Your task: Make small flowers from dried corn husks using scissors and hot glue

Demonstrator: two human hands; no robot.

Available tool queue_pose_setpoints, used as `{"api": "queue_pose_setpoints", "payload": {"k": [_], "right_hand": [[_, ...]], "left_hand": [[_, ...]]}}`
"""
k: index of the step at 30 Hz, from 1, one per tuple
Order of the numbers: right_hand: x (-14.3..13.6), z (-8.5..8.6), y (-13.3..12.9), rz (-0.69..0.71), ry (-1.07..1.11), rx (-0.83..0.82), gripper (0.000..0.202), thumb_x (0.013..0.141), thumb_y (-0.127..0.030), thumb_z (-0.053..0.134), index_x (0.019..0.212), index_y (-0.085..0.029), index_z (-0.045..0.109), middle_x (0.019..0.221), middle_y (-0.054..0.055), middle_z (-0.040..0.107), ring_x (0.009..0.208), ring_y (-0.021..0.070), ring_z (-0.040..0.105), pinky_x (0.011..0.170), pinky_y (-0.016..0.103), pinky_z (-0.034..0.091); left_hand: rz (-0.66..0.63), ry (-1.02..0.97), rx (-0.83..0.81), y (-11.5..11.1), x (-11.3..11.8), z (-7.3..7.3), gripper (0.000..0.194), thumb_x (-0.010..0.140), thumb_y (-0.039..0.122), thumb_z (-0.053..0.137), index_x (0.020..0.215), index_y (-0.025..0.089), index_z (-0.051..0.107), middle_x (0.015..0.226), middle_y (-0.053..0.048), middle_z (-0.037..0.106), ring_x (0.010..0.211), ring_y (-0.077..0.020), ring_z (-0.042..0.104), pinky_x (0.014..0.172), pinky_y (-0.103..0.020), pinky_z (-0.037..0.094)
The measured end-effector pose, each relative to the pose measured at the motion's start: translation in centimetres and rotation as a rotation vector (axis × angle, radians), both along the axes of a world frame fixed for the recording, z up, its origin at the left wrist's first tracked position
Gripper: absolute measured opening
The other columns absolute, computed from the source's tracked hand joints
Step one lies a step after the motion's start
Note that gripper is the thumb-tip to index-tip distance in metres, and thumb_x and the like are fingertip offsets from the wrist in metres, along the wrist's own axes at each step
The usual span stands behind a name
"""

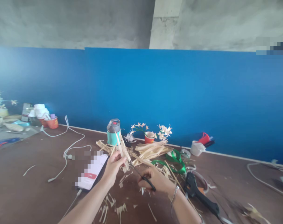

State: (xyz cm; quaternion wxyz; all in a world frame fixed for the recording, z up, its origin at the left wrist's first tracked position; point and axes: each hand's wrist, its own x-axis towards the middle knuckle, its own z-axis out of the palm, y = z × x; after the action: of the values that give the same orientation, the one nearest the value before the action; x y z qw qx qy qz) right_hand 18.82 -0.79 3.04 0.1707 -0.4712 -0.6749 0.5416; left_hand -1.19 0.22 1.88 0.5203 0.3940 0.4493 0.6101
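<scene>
Straw-coloured husk strip (124, 150) in work: we note the left hand's (114, 160) fingers pinching it upright above the bench (45, 199), probably to present it to the blades. Our right hand's (156, 179) fingers grip black-handled scissors (150, 182), angled towards it. Count: one smartphone (96, 170), left; one glue gun (199, 191), right, presumably parked within reach; near the far edge, one turquoise bottle (113, 135), one flower-holding red cup (149, 138), likely keeping stems propped.

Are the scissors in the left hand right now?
No, the right hand holds the scissors, while the left hand grips the pale strips.
</scene>
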Motion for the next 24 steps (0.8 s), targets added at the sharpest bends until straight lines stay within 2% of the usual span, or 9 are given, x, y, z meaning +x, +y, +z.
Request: {"api": "queue_pose_setpoints", "payload": {"k": [8,13,24], "right_hand": [[0.0,-0.3,0.4,-0.006,0.106,-0.033,0.015,0.069,-0.026,0.063,0.077,-0.014,0.062,0.047,-0.004,0.056,0.037,0.0063,0.046,0.036,0.016,0.039],[-0.2,0.0,0.2,0.016,0.168,-0.028,0.016,0.069,-0.027,0.064,0.076,-0.014,0.059,0.05,-0.004,0.056,0.042,0.0073,0.051,0.04,0.016,0.041],[-0.7,0.3,-0.1,0.028,0.153,-0.014,0.016,0.071,-0.029,0.064,0.076,-0.015,0.057,0.051,-0.006,0.054,0.043,0.007,0.053,0.041,0.015,0.04]], "left_hand": [[0.113,-0.132,0.05,0.3,-0.3,-0.2,0.027,0.062,0.029,0.074,0.083,0.015,0.064,0.075,-0.001,0.065,0.067,-0.0134,0.06,0.062,-0.024,0.049],[0.171,-0.246,0.08,0.3,-0.4,-0.3,0.03,0.06,0.027,0.076,0.084,0.014,0.063,0.072,0.0,0.064,0.064,-0.0121,0.059,0.059,-0.023,0.05],[0.088,-0.205,0.052,-0.7,0.7,0.4,0.027,0.064,0.027,0.074,0.084,0.014,0.061,0.077,-0.002,0.063,0.067,-0.0131,0.059,0.06,-0.023,0.049]]}}
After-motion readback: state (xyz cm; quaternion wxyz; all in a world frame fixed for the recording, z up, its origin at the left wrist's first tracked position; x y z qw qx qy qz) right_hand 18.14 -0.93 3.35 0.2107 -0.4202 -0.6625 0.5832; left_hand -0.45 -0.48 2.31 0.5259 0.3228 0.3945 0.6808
